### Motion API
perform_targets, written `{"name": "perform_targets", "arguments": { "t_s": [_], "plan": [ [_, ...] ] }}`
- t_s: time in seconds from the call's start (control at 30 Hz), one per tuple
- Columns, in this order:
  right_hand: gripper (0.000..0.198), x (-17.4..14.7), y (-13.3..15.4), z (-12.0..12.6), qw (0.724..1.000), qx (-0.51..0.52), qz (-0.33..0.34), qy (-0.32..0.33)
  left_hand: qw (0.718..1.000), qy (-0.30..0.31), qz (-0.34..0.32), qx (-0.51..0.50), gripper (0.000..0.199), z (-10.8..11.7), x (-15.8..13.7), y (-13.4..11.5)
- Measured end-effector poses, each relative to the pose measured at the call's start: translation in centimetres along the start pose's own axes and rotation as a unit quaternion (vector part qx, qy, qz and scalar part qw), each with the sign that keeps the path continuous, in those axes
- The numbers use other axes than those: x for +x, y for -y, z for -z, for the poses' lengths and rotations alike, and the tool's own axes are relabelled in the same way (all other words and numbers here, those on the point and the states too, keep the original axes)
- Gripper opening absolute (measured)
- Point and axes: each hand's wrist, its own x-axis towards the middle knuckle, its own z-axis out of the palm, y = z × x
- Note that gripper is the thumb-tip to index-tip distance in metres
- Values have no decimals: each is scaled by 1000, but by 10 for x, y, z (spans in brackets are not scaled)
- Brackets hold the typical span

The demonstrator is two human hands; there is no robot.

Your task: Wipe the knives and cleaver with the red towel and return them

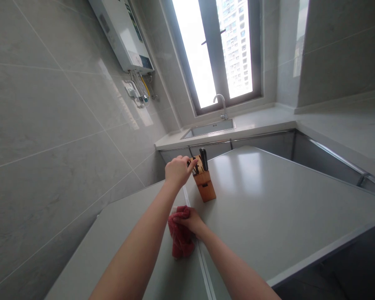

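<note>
A wooden knife block [204, 186] with several black-handled knives [203, 159] stands upright on the white table. My left hand [176, 171] is at the block's upper left side, its fingers curled and its thumb stretched over the slots. Between thumb and fingers shows part of a black knife handle, the rest covered by the hand. Lower down, a crumpled red cloth [181, 239] hangs from my right hand [192, 221], which pinches its upper part. The cloth is just over the table, near the seam; whether it touches cannot be told.
The pale table [268, 204] has a seam running lengthwise. Behind it is a counter [259, 118] with a sink [211, 128] and a curved faucet [221, 104]. A metal rail [331, 154] edges the counter. A water heater [125, 35] hangs on the left wall.
</note>
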Motion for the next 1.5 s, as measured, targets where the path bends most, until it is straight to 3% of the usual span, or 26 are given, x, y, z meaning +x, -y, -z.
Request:
{"name": "perform_targets", "arguments": {
  "t_s": [0.23, 0.4, 0.7, 0.93, 1.07, 1.23, 1.3, 1.37, 1.43, 1.5],
  "plan": [
    [49, 5, -8, 2, 999, -28, 17, -13, 986, -33, -14, -160, 35, -9, 7, -5],
    [52, 4, -8, 1, 999, -29, 11, -18, 980, -80, -26, -179, 24, -5, 10, -7],
    [47, -1, 1, 0, 1000, -20, 13, -7, 965, -208, -36, -159, 28, 35, 10, -10],
    [42, -3, 4, -1, 1000, -15, 8, -11, 909, -358, -10, -211, 27, 68, -4, -2],
    [46, -3, 3, -1, 1000, -6, 4, -3, 856, -446, 56, -254, 29, 84, -20, 10],
    [47, -4, 3, -2, 1000, 18, 2, 22, 735, -558, 159, -350, 29, 80, -50, 53],
    [49, -5, 3, -3, 999, 22, -9, 21, 692, -567, 226, -386, 29, 64, -70, 75],
    [49, -5, 3, -3, 999, 23, -21, 22, 661, -536, 302, -429, 28, 41, -95, 95],
    [48, -5, 2, -2, 999, 26, -27, 26, 621, -496, 366, -484, 25, 13, -123, 109],
    [47, -5, 1, -3, 998, 33, -31, 34, 579, -492, 409, -505, 23, -15, -151, 116]
  ]
}}
